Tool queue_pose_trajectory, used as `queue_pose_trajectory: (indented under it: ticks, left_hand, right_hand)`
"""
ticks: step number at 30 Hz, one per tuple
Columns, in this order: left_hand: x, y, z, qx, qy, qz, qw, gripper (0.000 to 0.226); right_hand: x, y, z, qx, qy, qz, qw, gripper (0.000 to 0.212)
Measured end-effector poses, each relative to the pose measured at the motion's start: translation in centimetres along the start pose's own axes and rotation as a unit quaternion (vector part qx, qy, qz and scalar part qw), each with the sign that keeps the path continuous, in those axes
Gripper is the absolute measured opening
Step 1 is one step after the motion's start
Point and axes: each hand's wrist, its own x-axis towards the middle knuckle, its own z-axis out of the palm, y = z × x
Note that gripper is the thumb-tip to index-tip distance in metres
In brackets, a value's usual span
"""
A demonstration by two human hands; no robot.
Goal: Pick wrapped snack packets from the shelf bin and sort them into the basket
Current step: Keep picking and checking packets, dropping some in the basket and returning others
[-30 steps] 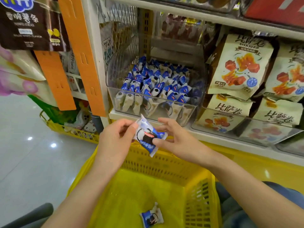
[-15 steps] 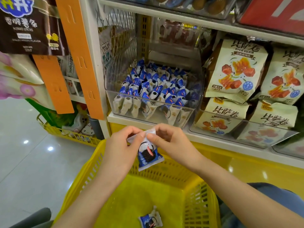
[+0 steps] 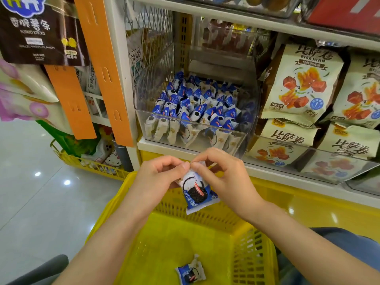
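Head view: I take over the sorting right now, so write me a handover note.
Hands: the left hand and the right hand both pinch the top edge of the held packet, which hangs over the basket.
Done: one dropped packet lies on the basket floor.
Left: release this one, then go on picking from the shelf bin, which holds many more.
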Motion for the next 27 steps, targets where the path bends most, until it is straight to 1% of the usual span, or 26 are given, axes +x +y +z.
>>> queue_pose_trajectory:
  ticks: [1,3,4,5,6,7,8,9,10,12,14,16,17,18,19,21,22,23,24,25,26,27]
  left_hand:
    - [-0.1,0.0,0.1,-0.001,0.001,0.007,1.000,0.015]
    - [0.0,-0.4,0.5,0.017,0.051,0.014,0.998,0.014]
    - [0.2,-0.6,0.6,0.033,0.082,-0.005,0.996,0.016]
    - [0.3,-0.7,0.7,0.048,0.098,-0.040,0.993,0.023]
    - [0.5,-0.6,0.6,0.052,0.089,-0.087,0.991,0.034]
    - [0.6,-0.6,0.5,0.042,0.061,-0.133,0.988,0.046]
    - [0.6,-0.6,0.4,0.017,0.021,-0.169,0.985,0.056]
    - [0.6,-0.6,0.3,-0.020,-0.017,-0.189,0.982,0.060]
    - [0.5,-0.7,0.3,-0.066,-0.042,-0.190,0.979,0.058]
    - [0.5,-0.8,0.1,-0.169,-0.043,-0.157,0.972,0.042]
    - [0.5,-0.8,0.1,-0.234,-0.004,-0.119,0.965,0.023]
    - [0.6,-0.8,0.0,-0.234,0.050,-0.100,0.966,0.015]
    - [0.7,-0.8,0.0,-0.217,0.076,-0.095,0.969,0.016]
    - [0.7,-0.8,0.0,-0.194,0.098,-0.090,0.972,0.019]
    - [0.8,-0.9,0.0,-0.170,0.114,-0.085,0.975,0.021]
    - [0.7,-0.8,0.1,-0.134,0.124,-0.073,0.980,0.023]
    - [0.6,-0.7,0.2,-0.126,0.117,-0.065,0.983,0.023]
    - [0.5,-0.6,0.3,-0.119,0.104,-0.056,0.986,0.022]
    - [0.4,-0.6,0.4,-0.113,0.089,-0.048,0.988,0.022]
    - [0.4,-0.6,0.5,-0.106,0.076,-0.041,0.991,0.022]
    - [0.4,-0.7,0.6,-0.094,0.067,-0.034,0.993,0.022]
    - [0.4,-0.8,0.6,-0.058,0.074,-0.015,0.995,0.021]
  right_hand:
    - [-0.1,0.0,-0.1,-0.025,0.012,-0.019,0.999,0.011]
    - [-0.2,-0.1,-0.2,-0.053,0.047,-0.044,0.996,0.017]
    - [-0.1,-0.1,-0.2,-0.054,0.068,-0.048,0.995,0.018]
    - [-0.1,-0.1,-0.2,-0.050,0.085,-0.050,0.994,0.018]
    - [0.0,-0.1,-0.3,-0.043,0.095,-0.053,0.993,0.016]
    - [0.0,-0.1,-0.3,-0.035,0.098,-0.060,0.993,0.014]
    - [0.0,0.0,-0.4,-0.031,0.096,-0.070,0.992,0.013]
    - [-0.1,0.0,-0.3,-0.033,0.087,-0.083,0.992,0.012]
    - [-0.2,0.1,-0.3,-0.044,0.075,-0.098,0.991,0.013]
    - [-0.3,0.1,-0.1,-0.080,0.045,-0.137,0.986,0.014]
    - [-0.3,0.2,0.0,-0.114,0.007,-0.182,0.977,0.014]
    - [-0.3,0.2,0.0,-0.124,-0.045,-0.202,0.970,0.018]
    - [-0.4,0.1,0.1,-0.114,-0.059,-0.192,0.973,0.021]
    - [-0.4,0.0,0.2,-0.094,-0.053,-0.167,0.980,0.024]
    - [-0.4,-0.1,0.2,-0.071,-0.029,-0.131,0.988,0.027]
    - [-0.2,-0.3,0.2,-0.031,0.042,-0.041,0.998,0.032]
    - [0.0,-0.3,0.2,-0.005,0.066,0.017,0.998,0.034]
    - [0.3,-0.3,0.0,0.038,0.072,0.082,0.993,0.035]
    - [0.5,-0.2,-0.2,0.100,0.058,0.143,0.983,0.031]
    - [0.7,0.0,-0.3,0.181,0.034,0.193,0.964,0.025]
    - [0.8,0.1,-0.4,0.254,0.016,0.232,0.939,0.020]
    - [0.8,0.1,-0.4,0.306,0.010,0.257,0.917,0.017]
